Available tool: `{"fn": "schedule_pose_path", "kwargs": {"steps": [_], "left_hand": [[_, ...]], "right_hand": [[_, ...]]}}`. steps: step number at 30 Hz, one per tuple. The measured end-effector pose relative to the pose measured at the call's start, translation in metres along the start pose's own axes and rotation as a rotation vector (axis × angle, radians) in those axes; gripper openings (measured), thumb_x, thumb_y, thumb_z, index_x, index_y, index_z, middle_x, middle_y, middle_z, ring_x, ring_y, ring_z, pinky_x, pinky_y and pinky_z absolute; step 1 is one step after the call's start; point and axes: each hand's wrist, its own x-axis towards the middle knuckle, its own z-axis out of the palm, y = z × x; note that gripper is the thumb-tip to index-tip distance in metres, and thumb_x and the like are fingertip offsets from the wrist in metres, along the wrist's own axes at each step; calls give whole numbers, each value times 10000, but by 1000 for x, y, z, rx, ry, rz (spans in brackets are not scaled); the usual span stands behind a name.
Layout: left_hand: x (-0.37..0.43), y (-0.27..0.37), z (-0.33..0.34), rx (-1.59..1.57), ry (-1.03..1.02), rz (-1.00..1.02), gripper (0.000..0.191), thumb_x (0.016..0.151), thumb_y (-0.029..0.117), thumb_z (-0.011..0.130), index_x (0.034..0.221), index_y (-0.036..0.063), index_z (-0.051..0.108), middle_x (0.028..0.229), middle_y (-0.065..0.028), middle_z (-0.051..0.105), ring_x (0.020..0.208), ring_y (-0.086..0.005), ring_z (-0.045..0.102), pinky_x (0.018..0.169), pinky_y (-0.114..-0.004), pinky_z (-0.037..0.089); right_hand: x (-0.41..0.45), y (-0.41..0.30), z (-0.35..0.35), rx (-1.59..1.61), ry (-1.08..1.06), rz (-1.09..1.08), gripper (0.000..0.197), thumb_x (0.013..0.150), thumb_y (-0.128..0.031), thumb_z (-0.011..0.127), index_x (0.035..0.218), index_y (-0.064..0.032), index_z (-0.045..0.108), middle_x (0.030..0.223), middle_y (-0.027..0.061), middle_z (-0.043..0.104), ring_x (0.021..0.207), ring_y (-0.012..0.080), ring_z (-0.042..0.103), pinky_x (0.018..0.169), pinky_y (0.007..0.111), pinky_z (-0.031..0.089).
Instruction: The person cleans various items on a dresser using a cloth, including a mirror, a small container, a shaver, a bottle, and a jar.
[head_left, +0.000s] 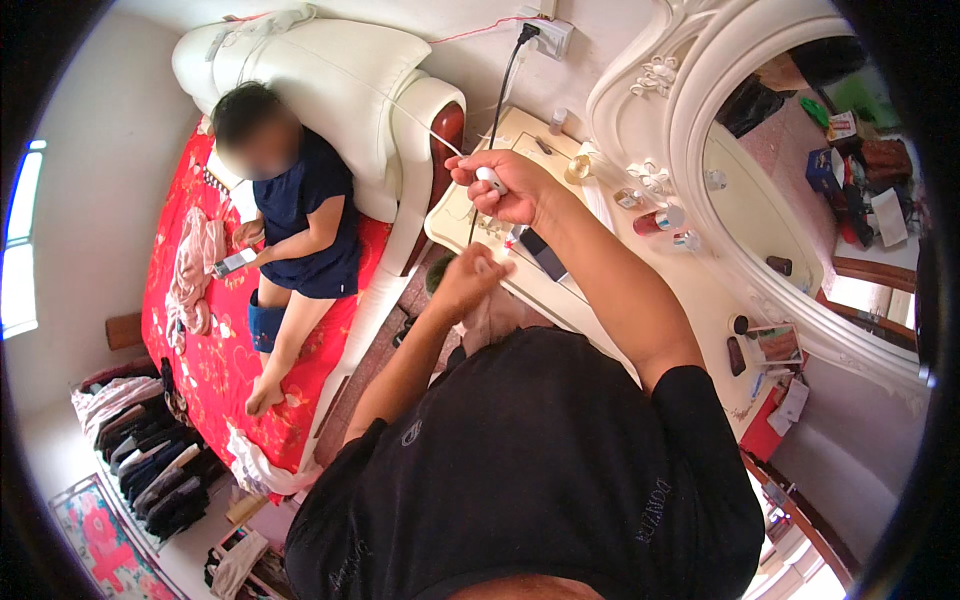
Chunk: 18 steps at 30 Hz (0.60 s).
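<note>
My right hand (504, 184) is raised over the dressing table (600, 315). Its fingers are closed on a small white rounded object (490, 180), whose exact kind I cannot tell. A thin white cable (420, 126) runs from the headboard to the fingertips of this hand. Lower and nearer my body is my left hand (474, 281), fingers curled and slightly blurred; whether it holds anything is hidden. A black power cord (501, 97) drops from a wall socket (555, 39) and passes out of sight at the left hand. Just beyond my right forearm lies a dark flat box-like object (543, 253).
A person (307, 202) sits on the red-covered bed (225, 360) holding a phone (234, 262). The padded white headboard (315, 67) adjoins the table. Small bottles (654, 221) stand before an ornate mirror (675, 112). Clothes (150, 457) hang beyond the bed.
</note>
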Motion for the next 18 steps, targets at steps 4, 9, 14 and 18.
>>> {"fn": "schedule_pose_path", "kwargs": {"steps": [4, 9, 14, 18], "left_hand": [[19, -21, -9, -103, 336, -8, 506, 790, 384, 855, 966, 12, 559, 815, -92, 612, 685, -162, 572, 587, -335, 491], [-4, 13, -4, -330, 66, 157, 562, 872, 193, 808, 1304, -5, 509, 899, -78, 648, 791, -164, 648, 646, -285, 547], [0, 11, 29, -290, -253, 194, 349, 942, 225, 735, 1181, -18, 663, 982, -21, 674, 897, -99, 593, 781, -261, 497], [2, 14, 39, -191, -327, 142, 286, 955, 213, 712, 1124, -15, 683, 992, -42, 689, 914, -102, 611, 813, -256, 493]], "right_hand": [[-12, 4, 11, -156, 10, 56, 189, 933, -122, 613, 1094, -43, 554, 982, 134, 691, 519, 46, 483, 390, 163, 375], [-21, 19, 6, -290, 48, 60, 288, 954, -161, 622, 1201, -25, 563, 1123, 143, 671, 515, 16, 458, 389, 157, 351], [-33, 28, 6, -204, 129, -21, 290, 939, -138, 611, 1200, -22, 563, 1096, 121, 665, 540, 26, 471, 410, 169, 359], [-49, 24, 17, -274, 204, -72, 247, 941, -129, 611, 1163, -25, 584, 1078, 119, 672, 548, 42, 459, 440, 176, 372]]}}
